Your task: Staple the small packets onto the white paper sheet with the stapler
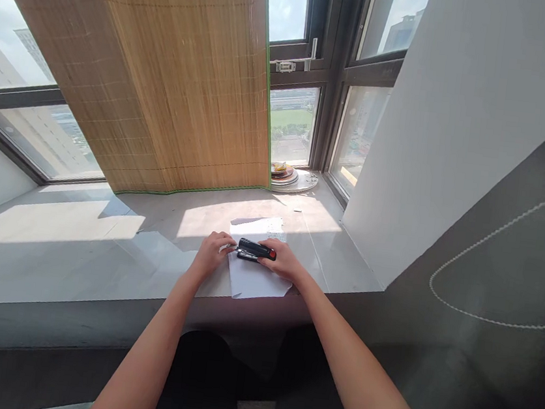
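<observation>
A black stapler (pixel 256 250) with a red patch at its rear end is over the white paper sheets (pixel 258 282) on the window ledge. My right hand (pixel 282 258) is closed around its rear end. At the stapler's front end, my left hand (pixel 212 253) has thumb and fingers pinched together. A small pale or silvery bit shows at those fingertips, too small to name. The stapler's upper and lower arms look slightly apart at the front. Dark marks show on the far part of the paper.
A bamboo blind (pixel 182 83) hangs over the window on the left. Stacked plates (pixel 285 176) stand in the far corner of the ledge (pixel 74 260). The white wall (pixel 434 118) rises on the right, with a beaded cord (pixel 484 245) looping beside it.
</observation>
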A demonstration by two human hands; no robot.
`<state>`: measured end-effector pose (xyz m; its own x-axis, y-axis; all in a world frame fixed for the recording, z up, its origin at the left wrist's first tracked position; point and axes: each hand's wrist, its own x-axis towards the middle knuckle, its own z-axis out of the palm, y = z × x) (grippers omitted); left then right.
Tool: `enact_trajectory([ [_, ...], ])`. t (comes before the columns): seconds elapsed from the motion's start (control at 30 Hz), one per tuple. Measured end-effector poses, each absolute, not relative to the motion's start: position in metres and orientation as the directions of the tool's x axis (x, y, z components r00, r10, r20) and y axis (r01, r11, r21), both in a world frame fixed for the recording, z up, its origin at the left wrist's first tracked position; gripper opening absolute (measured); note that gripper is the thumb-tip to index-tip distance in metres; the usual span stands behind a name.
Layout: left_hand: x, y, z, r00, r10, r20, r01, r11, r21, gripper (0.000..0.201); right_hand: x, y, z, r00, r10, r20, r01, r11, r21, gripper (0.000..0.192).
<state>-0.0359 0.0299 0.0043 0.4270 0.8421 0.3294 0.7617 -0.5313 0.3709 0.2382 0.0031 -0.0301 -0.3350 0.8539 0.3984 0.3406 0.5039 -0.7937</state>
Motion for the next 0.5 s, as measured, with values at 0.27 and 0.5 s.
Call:
enact_trajectory([
  [0.27, -0.035, 0.03, -0.003, 0.413, 0.838, 0.356, 0.735, -0.537, 0.414, 0.017, 0.239, 0.003, -0.027, -0.336, 0.858, 0.389, 0.367, 0.5, -0.785, 0.038],
  [0.5, -0.052, 0.028, -0.014, 0.47, 0.802, 0.369, 0.688, -0.595, 0.416, 0.031, 0.239, 0.002, -0.025, -0.342, 0.86, 0.378, 0.365, 0.493, -0.79, 0.037],
])
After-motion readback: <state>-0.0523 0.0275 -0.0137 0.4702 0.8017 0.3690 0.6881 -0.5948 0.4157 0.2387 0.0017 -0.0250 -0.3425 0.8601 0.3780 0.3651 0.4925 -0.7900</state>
